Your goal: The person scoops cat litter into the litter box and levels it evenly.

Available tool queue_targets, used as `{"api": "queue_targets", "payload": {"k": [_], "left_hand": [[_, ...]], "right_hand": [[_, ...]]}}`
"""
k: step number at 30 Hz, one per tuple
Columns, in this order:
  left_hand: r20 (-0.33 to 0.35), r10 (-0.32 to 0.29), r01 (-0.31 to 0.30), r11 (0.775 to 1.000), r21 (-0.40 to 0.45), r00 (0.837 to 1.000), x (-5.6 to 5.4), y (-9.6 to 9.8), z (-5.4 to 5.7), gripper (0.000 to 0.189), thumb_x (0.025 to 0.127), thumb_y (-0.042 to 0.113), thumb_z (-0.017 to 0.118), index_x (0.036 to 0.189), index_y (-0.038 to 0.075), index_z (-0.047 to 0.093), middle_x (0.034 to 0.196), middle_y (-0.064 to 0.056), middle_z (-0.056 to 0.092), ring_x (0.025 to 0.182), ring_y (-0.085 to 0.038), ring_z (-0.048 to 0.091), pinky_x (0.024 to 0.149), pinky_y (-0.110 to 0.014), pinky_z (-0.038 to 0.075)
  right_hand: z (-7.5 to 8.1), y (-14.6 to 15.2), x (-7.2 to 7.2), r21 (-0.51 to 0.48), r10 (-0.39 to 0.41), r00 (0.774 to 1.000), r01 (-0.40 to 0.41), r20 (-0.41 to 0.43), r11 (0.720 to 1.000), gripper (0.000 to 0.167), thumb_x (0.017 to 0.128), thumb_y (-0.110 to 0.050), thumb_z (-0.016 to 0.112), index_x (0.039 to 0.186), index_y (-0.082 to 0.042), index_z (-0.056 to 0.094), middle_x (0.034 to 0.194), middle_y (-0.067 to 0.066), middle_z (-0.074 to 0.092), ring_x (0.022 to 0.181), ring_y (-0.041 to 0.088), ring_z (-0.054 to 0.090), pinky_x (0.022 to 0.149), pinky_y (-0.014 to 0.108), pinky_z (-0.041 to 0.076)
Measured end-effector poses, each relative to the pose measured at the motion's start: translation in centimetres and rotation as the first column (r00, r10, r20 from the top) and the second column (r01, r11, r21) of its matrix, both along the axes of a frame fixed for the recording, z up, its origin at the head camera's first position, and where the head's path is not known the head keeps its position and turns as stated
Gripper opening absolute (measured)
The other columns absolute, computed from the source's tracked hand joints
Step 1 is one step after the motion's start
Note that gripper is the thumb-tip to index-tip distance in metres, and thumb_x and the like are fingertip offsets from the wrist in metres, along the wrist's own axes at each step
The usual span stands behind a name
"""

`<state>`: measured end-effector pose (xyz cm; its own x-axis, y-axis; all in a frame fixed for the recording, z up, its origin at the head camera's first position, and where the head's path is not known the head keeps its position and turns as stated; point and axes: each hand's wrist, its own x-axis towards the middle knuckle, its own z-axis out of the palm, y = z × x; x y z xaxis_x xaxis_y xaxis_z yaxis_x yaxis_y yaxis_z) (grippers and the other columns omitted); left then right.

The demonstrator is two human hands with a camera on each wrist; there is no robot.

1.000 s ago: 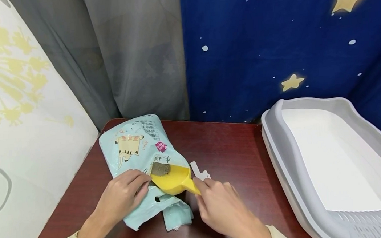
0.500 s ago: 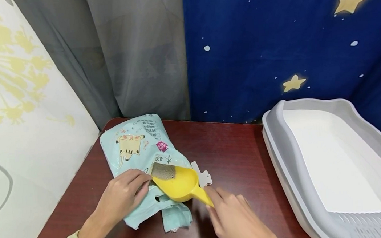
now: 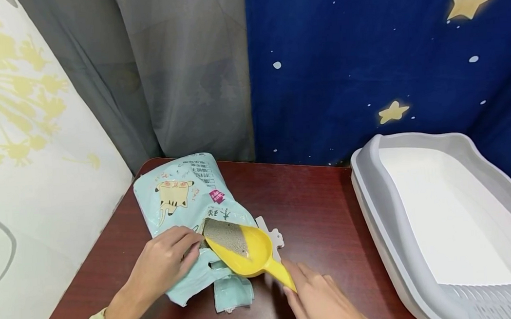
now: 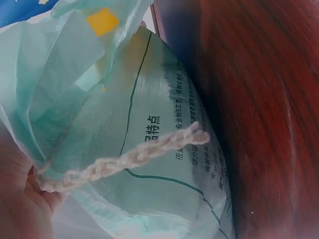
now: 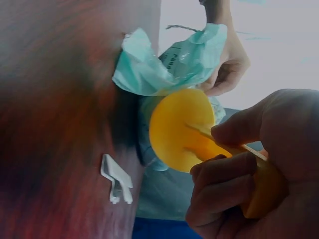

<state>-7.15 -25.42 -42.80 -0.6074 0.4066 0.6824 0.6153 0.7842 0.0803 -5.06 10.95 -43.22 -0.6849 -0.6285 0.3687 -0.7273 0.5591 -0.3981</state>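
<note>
A light-blue bag [image 3: 236,209] with a cat drawing lies on the table, its torn mouth toward me. My left hand [image 3: 158,263] pinches the edge of that mouth. In the left wrist view a braided cord [image 4: 124,162] hangs by the bag's edge. My right hand [image 3: 323,299] grips the handle of a yellow scoop [image 3: 258,249]; the right wrist view shows thumb and fingers wrapped round it. Grey granules [image 3: 227,235] fill the front part of the scoop, whose lip is still inside the bag's mouth.
A grey-rimmed litter tray [image 3: 367,187] with a white inside stands on the right. A white plastic clip [image 3: 276,238] lies just behind the scoop. The dark red table [image 3: 310,200] meets curtains at the back and a patterned wall [image 3: 43,202] on the left.
The scoop has come back out of the bag toward the lower right, and more granules show in it. My left hand keeps its place at the bag.
</note>
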Motion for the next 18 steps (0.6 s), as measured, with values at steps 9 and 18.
{"api": "queue_targets", "payload": {"k": [9, 18], "left_hand": [[0.005, 0.001, -0.001, 1.0, -0.006, 1.0, 0.0, 0.0, 0.1, 0.047, 0.113, 0.029, 0.046, 0.092, 0.007, 0.081, 0.092, -0.001, 0.075, 0.079, -0.018, 0.07, 0.065, -0.04, 0.062], [0.016, 0.001, -0.001, 1.0, -0.002, 1.0, 0.1, 0.0, 0.1, 0.044, 0.112, 0.028, 0.047, 0.093, 0.007, 0.081, 0.092, -0.001, 0.074, 0.079, -0.018, 0.071, 0.064, -0.039, 0.062]], "right_hand": [[-0.4, 0.5, -0.1, -0.084, 0.014, 1.0, -0.014, 0.002, 0.996, 0.039, 0.094, -0.006, 0.08, 0.131, -0.008, 0.07, 0.111, -0.003, 0.074, 0.087, 0.003, 0.067, 0.068, 0.032, 0.061], [0.1, 1.7, -0.1, -0.13, 0.054, 0.998, -0.051, 0.021, 0.99, 0.039, 0.096, -0.005, 0.08, 0.132, -0.016, 0.072, 0.113, -0.012, 0.073, 0.094, 0.0, 0.066, 0.075, 0.027, 0.059]]}}
